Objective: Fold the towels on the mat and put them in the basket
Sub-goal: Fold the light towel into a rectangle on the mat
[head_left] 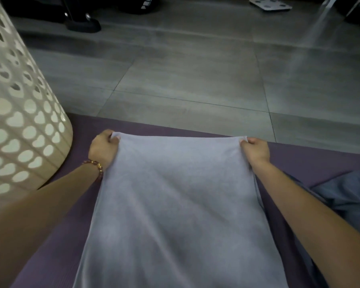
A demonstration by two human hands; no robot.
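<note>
A pale lavender-grey towel (179,204) stretches from the bottom of the view up to the middle, over the purple mat (299,156). My left hand (103,149) grips the towel's far left corner, fingers curled round the edge. My right hand (256,150) pinches the far right corner in the same way. The far edge runs taut between the two hands. The cream basket (19,125), its wall pierced with round and heart-shaped holes, stands at the left on the mat's corner, close to my left forearm.
A grey-blue cloth (345,196) lies on the mat at the right, beside my right forearm. Grey floor tiles (195,75) spread beyond the mat. Dark objects (83,23) and a white flat scale (270,5) sit at the far edge.
</note>
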